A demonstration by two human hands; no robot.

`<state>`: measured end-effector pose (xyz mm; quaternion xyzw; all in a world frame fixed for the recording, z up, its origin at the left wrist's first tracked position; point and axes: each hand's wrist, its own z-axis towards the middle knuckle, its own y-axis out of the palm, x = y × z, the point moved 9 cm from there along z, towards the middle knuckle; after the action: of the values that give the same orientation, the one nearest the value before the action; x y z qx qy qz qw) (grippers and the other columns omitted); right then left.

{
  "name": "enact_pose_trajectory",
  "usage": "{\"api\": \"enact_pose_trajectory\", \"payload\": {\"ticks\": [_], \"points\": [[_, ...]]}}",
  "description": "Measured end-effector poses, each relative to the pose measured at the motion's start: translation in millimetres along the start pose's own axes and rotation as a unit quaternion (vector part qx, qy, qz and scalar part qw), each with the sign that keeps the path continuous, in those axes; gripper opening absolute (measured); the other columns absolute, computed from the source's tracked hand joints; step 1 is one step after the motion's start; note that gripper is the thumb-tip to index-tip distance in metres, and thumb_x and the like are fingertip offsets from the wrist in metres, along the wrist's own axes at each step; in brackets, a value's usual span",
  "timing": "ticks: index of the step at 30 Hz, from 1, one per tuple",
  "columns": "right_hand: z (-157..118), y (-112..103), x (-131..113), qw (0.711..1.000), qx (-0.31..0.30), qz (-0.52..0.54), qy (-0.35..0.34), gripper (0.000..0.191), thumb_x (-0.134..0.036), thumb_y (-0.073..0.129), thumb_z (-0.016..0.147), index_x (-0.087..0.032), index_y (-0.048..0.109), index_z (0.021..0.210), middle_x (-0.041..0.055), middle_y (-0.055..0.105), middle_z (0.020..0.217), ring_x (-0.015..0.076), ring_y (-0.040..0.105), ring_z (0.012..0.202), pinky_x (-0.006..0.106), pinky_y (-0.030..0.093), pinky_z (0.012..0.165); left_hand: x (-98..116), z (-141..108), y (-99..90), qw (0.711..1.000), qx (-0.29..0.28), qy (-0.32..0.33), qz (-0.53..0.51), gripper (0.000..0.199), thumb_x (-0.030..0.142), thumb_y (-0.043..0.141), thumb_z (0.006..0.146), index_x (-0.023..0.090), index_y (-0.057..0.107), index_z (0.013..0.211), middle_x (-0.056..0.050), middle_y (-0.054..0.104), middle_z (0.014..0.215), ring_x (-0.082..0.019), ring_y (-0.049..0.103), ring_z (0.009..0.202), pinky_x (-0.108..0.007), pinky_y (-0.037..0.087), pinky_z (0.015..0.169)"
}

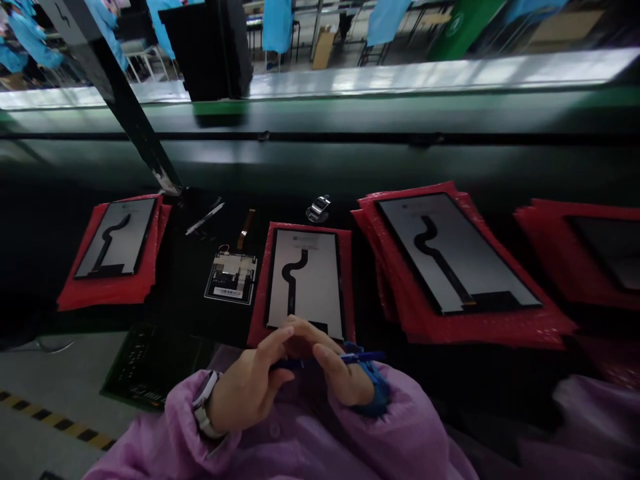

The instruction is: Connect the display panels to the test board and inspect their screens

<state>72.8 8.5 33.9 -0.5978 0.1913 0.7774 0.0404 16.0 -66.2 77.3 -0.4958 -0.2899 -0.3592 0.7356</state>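
Observation:
Both my hands meet at the fingertips, low in the middle of the head view. My right hand, with a blue band at its wrist, has a blue pen under its thumb. The pen's other end reaches the gap between thumb and curved fingers of my left hand, which wears a watch. Just beyond the fingertips lies a display panel with a curved black flex cable, on a red plastic sleeve. My hands hide the panel's near edge.
More panels lie on red sleeves at left and right. Left of the middle panel sits a small circuit assembly with an orange flex strip. A white pen-like tool and a shiny metal piece lie farther back. A slanted post rises behind.

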Motion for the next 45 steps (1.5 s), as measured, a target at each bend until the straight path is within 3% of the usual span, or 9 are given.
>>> {"api": "enact_pose_trajectory", "payload": {"ticks": [6, 11, 19, 24, 27, 30, 35, 39, 45], "points": [[16.5, 7.8, -40.6, 0.982, -0.062, -0.167, -0.058, 0.054, -0.057, 0.025, 0.105, -0.024, 0.061, 0.128, 0.0098, 0.066, 0.113, 0.0219, 0.064, 0.104, 0.035, 0.052, 0.095, -1.6, -2.4, -4.0, 0.988, 0.005, -0.053, -0.143, 0.055, 0.032, 0.040, 0.107, 0.034, 0.018, 0.156, -0.006, 0.066, 0.098, -0.016, 0.067, 0.084, -0.028, 0.055, 0.075], [33.3, 4.6, -48.4, 0.964, -0.079, -0.246, -0.062, 0.053, -0.052, 0.024, 0.106, -0.022, 0.064, 0.124, 0.0102, 0.068, 0.114, 0.0223, 0.064, 0.105, 0.036, 0.052, 0.094, -27.1, -0.3, 5.3, 0.939, 0.048, -0.135, -0.314, 0.053, 0.040, 0.043, 0.106, 0.033, 0.019, 0.153, 0.002, 0.054, 0.080, -0.004, 0.033, 0.048, -0.016, 0.031, 0.045], [48.6, 8.8, -46.4, 0.972, -0.109, -0.194, -0.081, 0.056, -0.055, 0.023, 0.107, -0.023, 0.063, 0.129, 0.0092, 0.069, 0.118, 0.0207, 0.066, 0.108, 0.034, 0.054, 0.095, -21.6, 15.4, -11.2, 0.986, 0.071, -0.069, -0.136, 0.055, 0.039, 0.042, 0.106, 0.023, 0.026, 0.156, -0.003, 0.059, 0.085, -0.012, 0.053, 0.067, -0.026, 0.047, 0.064], [62.9, -18.4, -32.8, 0.958, -0.082, -0.264, -0.076, 0.061, -0.065, 0.030, 0.103, -0.020, 0.066, 0.122, 0.0102, 0.071, 0.107, 0.0217, 0.067, 0.095, 0.035, 0.054, 0.085, -50.1, 27.8, -14.5, 0.976, 0.080, -0.087, -0.181, 0.057, 0.049, 0.048, 0.103, 0.018, 0.040, 0.150, -0.001, 0.062, 0.076, -0.010, 0.051, 0.057, -0.022, 0.046, 0.056], [72.1, -56.5, -25.1, 0.960, -0.015, -0.265, -0.091, 0.066, -0.070, 0.029, 0.100, -0.020, 0.064, 0.123, 0.0070, 0.068, 0.091, 0.0200, 0.064, 0.082, 0.034, 0.054, 0.078, -74.1, 42.7, -52.9, 0.975, 0.171, -0.112, -0.083, 0.049, 0.052, 0.048, 0.102, 0.015, 0.064, 0.129, -0.003, 0.068, 0.076, -0.011, 0.057, 0.059, -0.023, 0.049, 0.058], [75.5, -113.1, -9.8, 0.914, 0.132, -0.380, -0.057, 0.057, -0.066, 0.036, 0.100, -0.020, 0.066, 0.115, 0.0094, 0.068, 0.096, 0.0237, 0.064, 0.090, 0.040, 0.054, 0.086, -99.6, 66.0, -108.8, 0.947, 0.277, -0.144, 0.076, 0.047, 0.052, 0.046, 0.102, 0.016, 0.072, 0.116, -0.006, 0.073, 0.085, -0.014, 0.065, 0.070, -0.027, 0.055, 0.072], [75.7, -149.9, 17.0, 0.785, 0.195, -0.587, -0.034, 0.056, -0.055, 0.042, 0.097, -0.011, 0.063, 0.124, 0.0210, 0.063, 0.129, 0.0364, 0.054, 0.125, 0.058, 0.044, 0.108, -147.0, 118.6, -146.6, 0.927, 0.230, -0.192, 0.226, 0.035, 0.043, 0.057, 0.100, 0.015, 0.066, 0.119, -0.011, 0.069, 0.118, -0.021, 0.066, 0.103, -0.042, 0.055, 0.096], [75.4, -139.0, 39.6, 0.750, 0.136, -0.647, -0.018, 0.064, -0.054, 0.043, 0.098, -0.008, 0.052, 0.141, 0.0220, 0.053, 0.146, 0.0371, 0.046, 0.139, 0.058, 0.041, 0.113, -165.6, 127.8, -141.1, 0.922, 0.207, -0.209, 0.251, 0.038, 0.039, 0.062, 0.097, 0.017, 0.060, 0.128, -0.011, 0.061, 0.129, -0.024, 0.063, 0.111, -0.046, 0.057, 0.095], [71.1, -126.0, 40.9, 0.738, 0.110, -0.665, -0.035, 0.061, -0.053, 0.041, 0.100, -0.007, 0.055, 0.138, 0.0219, 0.055, 0.145, 0.0369, 0.049, 0.139, 0.056, 0.041, 0.115, -176.6, 130.8, -102.7, 0.917, 0.161, -0.233, 0.282, 0.038, 0.039, 0.063, 0.097, 0.016, 0.060, 0.128, -0.012, 0.061, 0.129, -0.024, 0.063, 0.112, -0.046, 0.057, 0.095]]}}
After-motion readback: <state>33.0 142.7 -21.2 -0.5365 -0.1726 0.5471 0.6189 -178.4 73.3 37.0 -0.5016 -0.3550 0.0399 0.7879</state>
